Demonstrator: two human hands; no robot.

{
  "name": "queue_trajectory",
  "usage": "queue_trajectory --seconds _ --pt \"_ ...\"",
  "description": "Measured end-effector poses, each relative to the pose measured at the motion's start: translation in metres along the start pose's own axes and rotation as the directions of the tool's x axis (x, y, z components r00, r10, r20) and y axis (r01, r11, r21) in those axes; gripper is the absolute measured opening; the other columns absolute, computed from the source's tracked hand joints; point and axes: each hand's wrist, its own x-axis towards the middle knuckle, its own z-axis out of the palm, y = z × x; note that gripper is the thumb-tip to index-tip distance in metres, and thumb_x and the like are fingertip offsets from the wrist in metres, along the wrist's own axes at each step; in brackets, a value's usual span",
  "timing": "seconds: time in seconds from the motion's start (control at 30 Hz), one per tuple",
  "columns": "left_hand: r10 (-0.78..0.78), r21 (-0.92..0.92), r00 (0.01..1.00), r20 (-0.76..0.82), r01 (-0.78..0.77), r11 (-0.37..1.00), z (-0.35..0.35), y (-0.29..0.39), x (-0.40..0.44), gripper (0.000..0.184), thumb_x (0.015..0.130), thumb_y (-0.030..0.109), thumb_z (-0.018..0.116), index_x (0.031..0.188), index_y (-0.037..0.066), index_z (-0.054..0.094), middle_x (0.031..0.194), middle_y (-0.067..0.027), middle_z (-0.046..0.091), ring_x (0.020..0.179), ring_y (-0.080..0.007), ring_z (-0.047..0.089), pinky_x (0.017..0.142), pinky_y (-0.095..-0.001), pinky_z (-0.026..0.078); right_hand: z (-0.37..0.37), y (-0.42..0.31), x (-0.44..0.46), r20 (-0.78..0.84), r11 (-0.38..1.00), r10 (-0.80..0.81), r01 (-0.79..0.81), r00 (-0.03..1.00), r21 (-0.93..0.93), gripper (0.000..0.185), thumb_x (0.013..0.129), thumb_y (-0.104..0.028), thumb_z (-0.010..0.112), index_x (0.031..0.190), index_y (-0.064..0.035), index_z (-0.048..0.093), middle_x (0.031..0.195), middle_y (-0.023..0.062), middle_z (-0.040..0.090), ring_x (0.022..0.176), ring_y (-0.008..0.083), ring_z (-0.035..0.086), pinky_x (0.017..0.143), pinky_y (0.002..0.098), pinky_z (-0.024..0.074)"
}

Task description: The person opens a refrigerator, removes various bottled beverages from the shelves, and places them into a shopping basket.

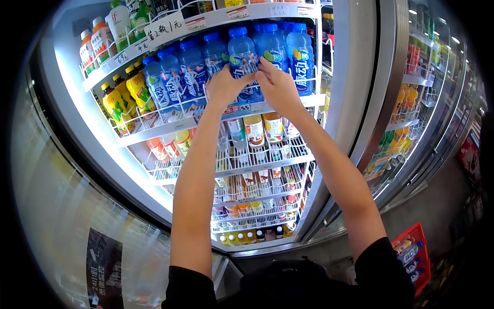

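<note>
A blue drink bottle (240, 47) with a blue cap stands upright in the front row of an upper fridge shelf. My left hand (225, 88) is closed around its left side, with the thumb across the label. From the right, my right hand (278, 86) grips the same bottle with bent fingers. The hands partly cover the label, and some fingertips are hidden. More bottles of the same kind stand close on both sides, including one bottle (300, 59) at the shelf's right end.
A white wire shelf rail (154, 131) runs in front of the bottles. Yellow bottles (117, 107) stand at the left. Lower racks hold juice bottles (253, 130). An opened glass door (67, 206) is at left. At lower right, a red basket (424, 257) holds packaged goods.
</note>
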Motion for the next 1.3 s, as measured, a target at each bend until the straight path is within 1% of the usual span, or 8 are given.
queue_trajectory --seconds 0.53,0.67,0.73,0.77,0.93,1.07,1.13,1.3 --pt "0.407 0.068 0.793 -0.453 -0.424 0.903 0.009 0.003 -0.025 0.068 0.070 0.036 0.080 0.119 -0.004 0.057 0.113 -0.0183 0.062 0.109 -0.0332 0.057 0.093 -0.0421 0.047 0.001 0.001 -0.001 -0.081 0.989 0.038 -0.025 0.996 0.148 0.062 0.080 -0.023 0.078 0.128 0.0060 0.052 0.108 0.0214 0.064 0.104 0.0275 0.065 0.089 0.0350 0.0537" --pt "0.528 0.103 0.675 -0.515 -0.563 0.820 0.016 -0.002 -0.027 0.068 0.070 0.024 0.083 0.124 -0.003 0.052 0.113 -0.0195 0.058 0.111 -0.0379 0.053 0.094 -0.0450 0.045 -0.004 -0.010 -0.014 -0.060 0.943 -0.031 0.049 0.998 0.330 0.059 0.082 -0.009 0.076 0.132 0.0008 0.045 0.125 0.0183 0.054 0.110 0.0277 0.062 0.098 0.0402 0.0515" --pt "0.451 -0.055 0.566 -0.690 -0.662 0.747 0.019 0.003 -0.027 0.078 0.067 0.015 0.085 0.132 -0.001 0.044 0.120 -0.0200 0.054 0.112 -0.0398 0.052 0.094 -0.0472 0.044 -0.009 -0.026 -0.017 -0.048 0.933 -0.091 0.102 0.995 0.346 0.059 0.084 -0.005 0.074 0.134 -0.0013 0.043 0.132 0.0163 0.048 0.115 0.0288 0.059 0.103 0.0424 0.0484" --pt "0.537 0.113 0.426 -0.728 -0.698 0.707 0.016 0.004 -0.027 0.085 0.066 0.010 0.085 0.137 0.001 0.039 0.125 -0.0200 0.051 0.113 -0.0400 0.052 0.094 -0.0485 0.044 -0.013 -0.036 -0.017 -0.066 0.926 -0.182 0.194 0.981 0.325 0.060 0.084 -0.007 0.074 0.134 -0.0020 0.043 0.132 0.0158 0.048 0.117 0.0288 0.058 0.103 0.0419 0.0481" --pt "0.476 -0.006 0.504 -0.721 -0.690 0.723 -0.007 0.032 -0.067 0.082 0.066 0.011 0.085 0.136 0.003 0.042 0.121 -0.0181 0.052 0.113 -0.0375 0.053 0.094 -0.0452 0.045 -0.029 -0.051 -0.036 -0.092 0.920 -0.170 0.192 0.981 0.341 0.064 0.081 -0.010 0.077 0.136 -0.0069 0.044 0.128 0.0131 0.053 0.119 0.0274 0.056 0.101 0.0403 0.0479" --pt "0.325 -0.274 0.745 -0.582 -0.556 0.784 0.006 0.028 -0.113 0.072 0.066 0.008 0.082 0.129 0.000 0.047 0.119 -0.0147 0.053 0.109 -0.0309 0.058 0.093 -0.0395 0.047 -0.036 -0.036 -0.067 0.019 0.923 -0.135 0.119 0.991 0.367 0.065 0.086 -0.016 0.073 0.143 -0.0094 0.040 0.135 0.0144 0.054 0.125 0.0279 0.053 0.104 0.0429 0.0441" --pt "0.106 -0.711 0.911 -0.398 -0.380 0.592 0.022 0.018 -0.143 0.066 0.070 0.007 0.081 0.127 0.000 0.048 0.119 -0.0107 0.054 0.108 -0.0225 0.058 0.094 -0.0354 0.047 -0.045 -0.032 -0.087 0.212 0.895 -0.095 -0.010 0.973 0.445 0.070 0.088 -0.024 0.071 0.148 -0.0122 0.036 0.138 0.0155 0.052 0.127 0.0289 0.052 0.106 0.0432 0.0423" --pt "-0.132 -0.897 0.968 -0.214 -0.142 0.418 0.037 0.018 -0.216 0.056 0.076 0.005 0.077 0.125 0.000 0.049 0.117 -0.0082 0.057 0.105 -0.0168 0.059 0.092 -0.0306 0.048 -0.055 -0.027 -0.133 0.497 0.897 -0.043 -0.186 0.866 0.401 0.092 0.076 -0.020 0.082 0.152 -0.0156 0.030 0.137 0.0189 0.052 0.127 0.0303 0.052 0.106 0.0419 0.0423"
